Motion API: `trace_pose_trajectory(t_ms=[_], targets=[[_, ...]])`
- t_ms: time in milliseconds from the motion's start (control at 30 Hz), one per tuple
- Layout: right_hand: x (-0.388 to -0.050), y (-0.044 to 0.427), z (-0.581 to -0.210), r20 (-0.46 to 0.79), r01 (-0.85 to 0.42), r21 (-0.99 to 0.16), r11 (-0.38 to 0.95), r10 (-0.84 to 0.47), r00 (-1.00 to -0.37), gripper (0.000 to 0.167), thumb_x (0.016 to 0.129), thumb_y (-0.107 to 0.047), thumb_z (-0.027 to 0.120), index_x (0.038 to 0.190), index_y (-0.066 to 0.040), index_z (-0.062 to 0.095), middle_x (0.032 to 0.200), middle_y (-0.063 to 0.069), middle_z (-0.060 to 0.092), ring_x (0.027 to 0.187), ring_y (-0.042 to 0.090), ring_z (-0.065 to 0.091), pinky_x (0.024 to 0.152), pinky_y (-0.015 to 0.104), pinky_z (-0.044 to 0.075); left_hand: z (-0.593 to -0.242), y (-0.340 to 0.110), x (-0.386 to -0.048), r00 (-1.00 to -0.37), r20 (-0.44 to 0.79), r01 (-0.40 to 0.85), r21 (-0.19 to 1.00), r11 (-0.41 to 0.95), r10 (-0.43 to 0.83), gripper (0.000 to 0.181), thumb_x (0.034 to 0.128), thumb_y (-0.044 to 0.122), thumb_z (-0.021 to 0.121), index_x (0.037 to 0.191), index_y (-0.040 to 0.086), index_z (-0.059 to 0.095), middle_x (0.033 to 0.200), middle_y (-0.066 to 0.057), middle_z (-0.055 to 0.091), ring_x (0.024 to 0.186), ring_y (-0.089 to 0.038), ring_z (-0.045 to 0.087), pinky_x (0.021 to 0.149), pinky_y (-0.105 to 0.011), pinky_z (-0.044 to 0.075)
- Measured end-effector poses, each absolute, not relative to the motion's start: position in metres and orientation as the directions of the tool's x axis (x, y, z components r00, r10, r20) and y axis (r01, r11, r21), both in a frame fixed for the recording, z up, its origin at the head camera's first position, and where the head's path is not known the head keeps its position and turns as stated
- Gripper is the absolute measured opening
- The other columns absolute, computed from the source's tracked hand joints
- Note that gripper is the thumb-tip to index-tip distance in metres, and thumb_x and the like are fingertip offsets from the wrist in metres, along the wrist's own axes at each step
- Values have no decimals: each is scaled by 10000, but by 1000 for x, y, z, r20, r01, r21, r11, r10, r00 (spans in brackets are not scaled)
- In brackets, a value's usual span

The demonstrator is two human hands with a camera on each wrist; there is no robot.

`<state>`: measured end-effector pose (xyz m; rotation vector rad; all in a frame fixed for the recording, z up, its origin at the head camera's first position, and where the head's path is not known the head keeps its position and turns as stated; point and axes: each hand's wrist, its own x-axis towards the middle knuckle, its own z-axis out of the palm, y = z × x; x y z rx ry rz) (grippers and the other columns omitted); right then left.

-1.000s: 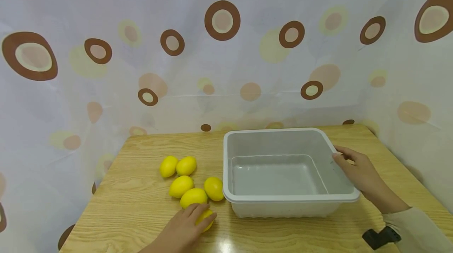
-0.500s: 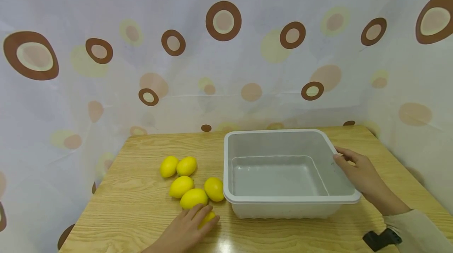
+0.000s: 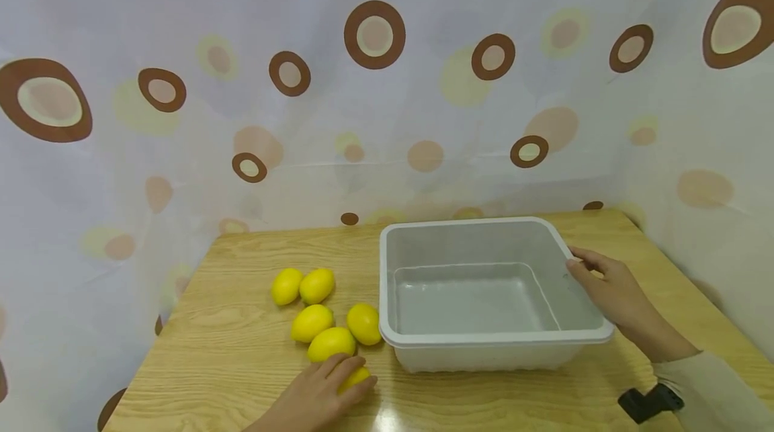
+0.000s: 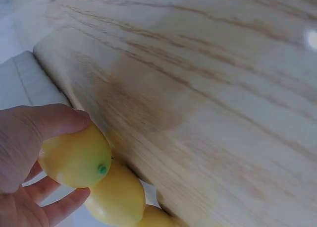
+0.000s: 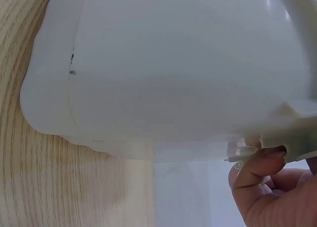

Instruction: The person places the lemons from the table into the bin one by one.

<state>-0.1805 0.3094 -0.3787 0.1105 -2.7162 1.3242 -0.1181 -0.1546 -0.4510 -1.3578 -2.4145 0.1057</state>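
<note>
On the table, my left hand (image 3: 313, 397) holds the nearest yellow lemon (image 3: 355, 379); in the left wrist view the thumb and fingers of that hand (image 4: 29, 157) lie round the lemon (image 4: 77, 155), whose green tip faces outward. Another lemon (image 4: 119, 195) touches it there. My right hand (image 3: 623, 304) grips the right rim of a grey-white plastic bin (image 3: 496, 338). Seen from the right wrist, curled fingers of this hand (image 5: 277, 192) hold the underside of the rim, beside the bin's outer wall (image 5: 173, 78).
Several more lemons lie left of the bin: two at the back (image 3: 287, 286), one in the middle (image 3: 312, 323), one (image 3: 363, 323) against the bin's left side. The wooden table (image 3: 205, 351) meets a patterned curtain (image 3: 375, 116) behind.
My left hand has shifted slightly right and toward the near edge, and its fingers cover more of the nearest lemon. The right hand keeps its grip on the bin.
</note>
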Motion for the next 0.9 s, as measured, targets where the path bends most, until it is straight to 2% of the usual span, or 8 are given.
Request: trace_pose_trajectory(t_ms=[200, 433, 600, 700, 767, 800, 833, 900], targets=[[-180, 309, -378, 112, -98, -786, 610, -15, -994, 559, 1034, -290, 404, 1430, 97, 332, 1039, 203, 549, 741, 47, 597, 576, 309, 546, -444, -152, -115, -500, 215, 821, -190, 538, 839, 725, 874, 749, 331, 1330, 223, 533, 1317, -76, 502, 1151, -228, 498, 862, -352, 510], [-180, 309, -378, 99, -90, -795, 600, -18, -995, 567, 1034, -297, 404, 1435, 96, 323, 1054, 213, 543, 750, 55, 602, 583, 308, 548, -435, -147, -108, -522, 146, 828, -150, 540, 841, 694, 901, 720, 302, 1345, 235, 522, 1331, -78, 494, 1184, -265, 497, 911, -417, 499], [-181, 309, -379, 98, -89, -790, 607, -18, -995, 564, 1034, -296, 402, 1434, 96, 326, 1038, 200, 546, 741, 55, 603, 577, 307, 547, -416, -143, -102, -501, 220, 828, -159, 537, 837, 671, 911, 701, 323, 1335, 230, 546, 1306, -70, 504, 1137, -235, 505, 898, -374, 502], [-181, 310, -378, 103, -91, -785, 612, -15, -995, 562, 1035, -295, 401, 1434, 94, 327, 1036, 200, 545, 735, 54, 599, 572, 307, 544, -398, -139, -99, -440, 341, 838, -177, 516, 831, 646, 883, 685, 446, 1306, 213, 572, 1271, -71, 518, 1097, -217, 508, 874, -329, 500], [-181, 310, -378, 106, -95, -784, 613, -17, -994, 560, 1035, -293, 399, 1435, 92, 326, 1042, 206, 545, 738, 54, 599, 573, 307, 544, -385, -136, -99, -387, 423, 848, -185, 496, 819, 523, 859, 497, 645, 1283, 197, 585, 1249, -74, 525, 1071, -218, 514, 858, -303, 498], [-181, 310, -378, 106, -95, -785, 612, -18, -994, 560, 1035, -294, 399, 1437, 90, 325, 1046, 209, 545, 740, 54, 599, 574, 307, 544, -377, -135, -99, -363, 455, 855, -184, 485, 813, 537, 803, 384, 730, 1280, 187, 583, 1244, -77, 525, 1064, -227, 519, 852, -293, 500], [-181, 310, -378, 106, -96, -785, 612, -20, -994, 560, 1036, -293, 398, 1438, 90, 324, 1050, 211, 545, 743, 54, 599, 576, 307, 544, -370, -134, -99, -337, 484, 862, -186, 471, 808, 591, 732, 264, 782, 1280, 174, 580, 1237, -83, 528, 1055, -236, 525, 845, -286, 504], [-181, 310, -378, 105, -96, -785, 612, -22, -994, 560, 1036, -293, 398, 1437, 90, 324, 1056, 214, 545, 747, 52, 599, 578, 307, 545, -356, -132, -99, -313, 518, 877, -164, 451, 796, 736, 601, 65, 782, 1298, 162, 566, 1239, -85, 529, 1055, -239, 535, 845, -267, 510]])
